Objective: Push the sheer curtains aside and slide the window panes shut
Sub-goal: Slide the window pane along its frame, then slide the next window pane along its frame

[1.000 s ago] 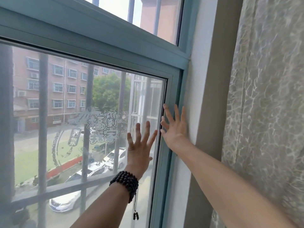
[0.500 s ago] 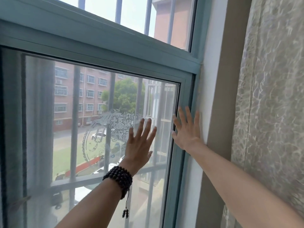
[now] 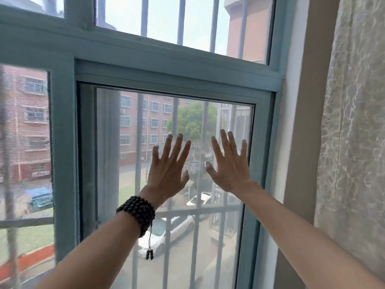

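A sliding window pane in a teal frame fills the middle of the view, its right stile against the wall side of the frame. Both palms lie flat on its glass with fingers spread. My left hand, a dark bead bracelet on its wrist, is near the pane's centre. My right hand is just right of it, close to the right stile. The sheer patterned curtain hangs bunched at the far right, off the window.
A second pane with a mesh screen sits at the left behind a teal upright. Fixed top panes and outside metal bars span the window. A beige wall strip separates frame and curtain.
My right hand has come off the right frame edge and now lies on the glass beside my left hand. The view has swung left, bringing the pane's left stile and the left pane into sight.
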